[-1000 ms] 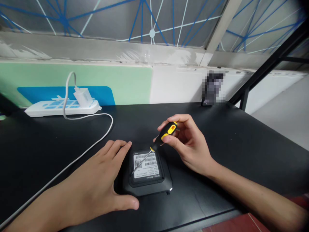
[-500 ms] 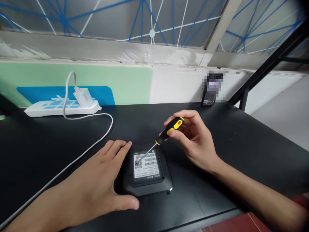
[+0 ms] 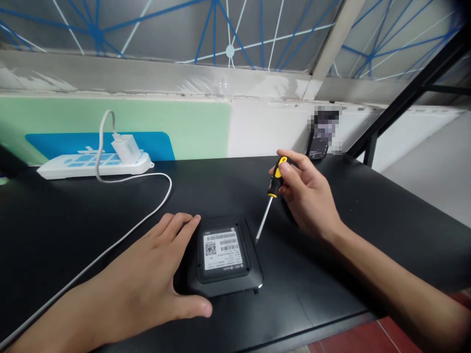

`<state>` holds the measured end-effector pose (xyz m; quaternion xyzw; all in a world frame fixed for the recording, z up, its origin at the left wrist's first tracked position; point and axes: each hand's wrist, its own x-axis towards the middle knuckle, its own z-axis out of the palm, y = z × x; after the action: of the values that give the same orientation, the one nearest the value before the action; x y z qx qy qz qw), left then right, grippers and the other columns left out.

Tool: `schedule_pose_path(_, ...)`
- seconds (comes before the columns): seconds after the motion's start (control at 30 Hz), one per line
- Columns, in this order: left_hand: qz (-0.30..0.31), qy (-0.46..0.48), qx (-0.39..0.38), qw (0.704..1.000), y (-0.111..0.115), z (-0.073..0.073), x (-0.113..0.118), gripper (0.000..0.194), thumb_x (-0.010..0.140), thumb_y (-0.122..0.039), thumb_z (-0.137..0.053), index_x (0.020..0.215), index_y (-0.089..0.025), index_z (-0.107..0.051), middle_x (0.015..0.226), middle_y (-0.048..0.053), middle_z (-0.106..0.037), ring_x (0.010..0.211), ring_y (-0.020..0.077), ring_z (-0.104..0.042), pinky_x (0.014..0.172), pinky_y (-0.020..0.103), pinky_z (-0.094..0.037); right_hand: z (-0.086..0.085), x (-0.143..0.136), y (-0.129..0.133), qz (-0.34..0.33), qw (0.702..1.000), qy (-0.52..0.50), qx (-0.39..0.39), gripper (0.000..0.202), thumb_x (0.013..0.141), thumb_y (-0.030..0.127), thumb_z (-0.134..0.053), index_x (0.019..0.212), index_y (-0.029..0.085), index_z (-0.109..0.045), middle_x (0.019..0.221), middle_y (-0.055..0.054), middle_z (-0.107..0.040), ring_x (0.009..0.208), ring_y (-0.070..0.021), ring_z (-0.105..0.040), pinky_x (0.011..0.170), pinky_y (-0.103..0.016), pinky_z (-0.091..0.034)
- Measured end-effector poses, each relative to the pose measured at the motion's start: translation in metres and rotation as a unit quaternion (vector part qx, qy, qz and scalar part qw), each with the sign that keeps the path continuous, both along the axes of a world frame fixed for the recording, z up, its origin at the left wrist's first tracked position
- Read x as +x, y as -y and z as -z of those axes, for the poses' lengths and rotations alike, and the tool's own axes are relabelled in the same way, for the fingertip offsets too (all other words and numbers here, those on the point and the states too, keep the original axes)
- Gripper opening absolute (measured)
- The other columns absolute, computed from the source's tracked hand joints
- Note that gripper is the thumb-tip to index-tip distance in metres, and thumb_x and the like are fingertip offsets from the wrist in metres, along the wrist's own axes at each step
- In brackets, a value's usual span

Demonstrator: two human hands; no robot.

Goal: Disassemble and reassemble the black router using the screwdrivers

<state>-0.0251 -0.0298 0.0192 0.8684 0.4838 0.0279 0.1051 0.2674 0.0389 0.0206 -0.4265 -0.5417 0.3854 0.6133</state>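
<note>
A black boxy electronic device (image 3: pixel 228 285) lies on the table, its face with a white barcode and QR label (image 3: pixel 222 249) turned up. My left hand (image 3: pixel 147 269) is at its left side, fingers stretched out; the index fingertip reaches the far left corner and the thumb lies along the near edge. Whether it presses on the device I cannot tell. My right hand (image 3: pixel 312 196) grips the black and yellow handle of a screwdriver (image 3: pixel 276 179). The metal shaft slants down, its tip just beside the device's right edge. Small dark screw holes show near the label's corners.
A white power strip (image 3: pixel 95 169) with a plugged-in charger (image 3: pixel 127 148) stands at the back left. Its white cable (image 3: pixel 147 215) runs across the table past my left arm. A phone (image 3: pixel 319 142) leans on the back wall. A black metal frame (image 3: pixel 405 103) rises at right.
My right hand has moved up and right with the screwdriver, whose tip went from over the label to beside the device's right edge. The shaft stands steeper. My left hand and the device stayed put.
</note>
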Motion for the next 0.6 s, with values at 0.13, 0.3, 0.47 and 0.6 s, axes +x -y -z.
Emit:
schedule_pose_path(0.13,0.009,0.009,0.001,1.0,-0.001,0.003,-0.002,0.119,0.068,-0.085,-0.07,0.156,-0.01,-0.041,0.152,0.023,-0.051,0.14,0.0522,-0.045,0.109,0.07,-0.045,-0.005,0.011,-0.006,0.09,0.979,0.177,0.039,0.033,0.091,0.038,-0.068,0.121,0.024,-0.07,0.066,0.007,-0.039,0.055,-0.0095,-0.038,0.053,-0.026,-0.033)
schedule_pose_path(0.3,0.012,-0.001,-0.023,1.0,-0.002,0.001,-0.001,0.122,0.069,-0.086,-0.068,0.157,-0.007,-0.038,0.156,0.027,-0.045,0.143,0.0548,-0.039,0.109,0.073,-0.042,0.001,0.017,-0.01,0.084,0.928,0.354,0.073,0.036,0.093,0.035,-0.066,0.125,0.02,-0.07,0.07,0.005,-0.039,0.058,-0.011,-0.037,0.06,-0.03,-0.035)
schedule_pose_path(0.47,0.006,-0.007,-0.057,0.998,-0.003,-0.001,0.0,0.124,0.071,-0.084,-0.067,0.16,-0.006,-0.032,0.161,0.028,-0.037,0.149,0.0548,-0.029,0.114,0.074,-0.035,0.013,0.014,-0.015,0.048,0.891,0.443,0.088,0.037,0.094,0.034,-0.064,0.129,0.02,-0.069,0.075,0.003,-0.043,0.062,-0.0129,-0.042,0.065,-0.031,-0.04)
schedule_pose_path(0.6,0.01,0.027,-0.085,0.996,-0.006,0.001,0.001,0.123,0.07,-0.077,-0.074,0.163,-0.012,-0.025,0.166,0.023,-0.03,0.151,0.0513,-0.025,0.118,0.072,-0.032,0.014,0.013,-0.015,0.042,0.874,0.476,0.089,0.039,0.095,0.033,-0.065,0.131,0.02,-0.068,0.075,0.002,-0.043,0.064,-0.0139,-0.045,0.066,-0.031,-0.041)
